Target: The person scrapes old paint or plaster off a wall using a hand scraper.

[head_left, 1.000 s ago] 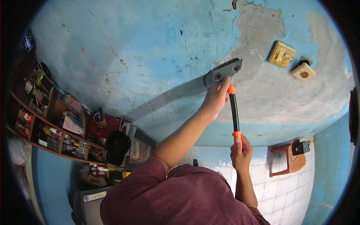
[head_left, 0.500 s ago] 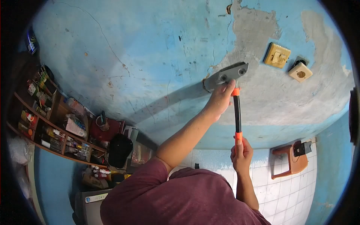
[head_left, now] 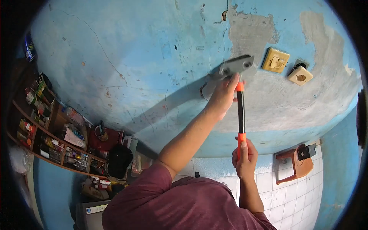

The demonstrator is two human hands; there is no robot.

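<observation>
A long-handled wall scraper [head_left: 241, 111] with a grey head and an orange-and-black handle is held up against the blue wall [head_left: 126, 50]. Its wide head [head_left: 236, 66], with two round screws, overlaps the border of blue paint and bare grey plaster [head_left: 276, 103]. My left hand [head_left: 225, 94] is closed around the neck just under the head, thumb along it. Lower down, my right hand [head_left: 245, 155] wraps the orange grip at the handle's end, thumb pointing up.
A light switch [head_left: 275, 60] and a socket [head_left: 300, 76] hanging loose sit right of the scraper head. At left stands a wooden shelf [head_left: 59, 165] full of bottles and tools. An orange plastic stool [head_left: 301, 168] with a dark device stands on white tiles at lower right.
The scraper head has moved up and slightly right on the wall, away from a chipped spot beside it. Both hands keep their grips, and the view has shifted a little.
</observation>
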